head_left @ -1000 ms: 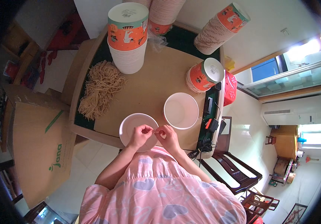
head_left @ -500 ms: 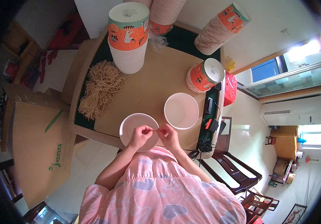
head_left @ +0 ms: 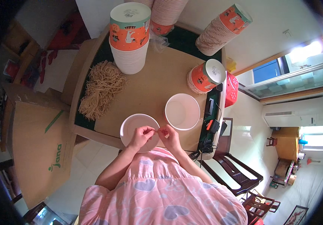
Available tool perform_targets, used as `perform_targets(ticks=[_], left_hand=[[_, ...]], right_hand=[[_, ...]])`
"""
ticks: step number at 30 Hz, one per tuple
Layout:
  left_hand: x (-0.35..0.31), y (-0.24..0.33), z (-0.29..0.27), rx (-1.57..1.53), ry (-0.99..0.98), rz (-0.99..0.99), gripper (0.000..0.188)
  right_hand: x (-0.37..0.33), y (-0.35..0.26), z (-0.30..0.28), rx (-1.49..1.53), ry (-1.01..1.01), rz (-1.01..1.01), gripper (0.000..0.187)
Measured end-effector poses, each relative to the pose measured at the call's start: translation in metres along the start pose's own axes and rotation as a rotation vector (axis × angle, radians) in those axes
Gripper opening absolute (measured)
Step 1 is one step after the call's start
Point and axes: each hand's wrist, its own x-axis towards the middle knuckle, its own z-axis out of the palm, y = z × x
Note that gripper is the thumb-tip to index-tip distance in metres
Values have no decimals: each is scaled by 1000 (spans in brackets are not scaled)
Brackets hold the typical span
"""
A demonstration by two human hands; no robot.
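Observation:
My left hand (head_left: 142, 137) and my right hand (head_left: 170, 138) meet fingertip to fingertip, both pinched. What lies between the fingers is too small to make out. Beneath my left hand is a white paper tub (head_left: 127, 129), its open mouth facing up at the table's near edge. A second white tub (head_left: 183, 111), also open side up, stands just beyond my right hand. At the left of the table lies a loose heap of beige string (head_left: 102, 88).
Upside-down tubs in orange and green print stand in a tall stack (head_left: 129, 41) at the back, a leaning stack (head_left: 223, 30) and a short stack (head_left: 207, 76) at the right. Cables and a power strip (head_left: 210, 107) line the right edge. A cardboard box (head_left: 41, 146) stands left.

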Motion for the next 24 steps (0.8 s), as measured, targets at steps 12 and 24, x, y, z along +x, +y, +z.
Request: perform_targets(ticks=[12,24], left_hand=[[4,-12,0,179,26,181,8],[-2,5,6,447,77,428,13]], right_hand=[[0,-2,-2,-54,-11,-82,9],[-1,2,-3,-7,-66,-22,9]])
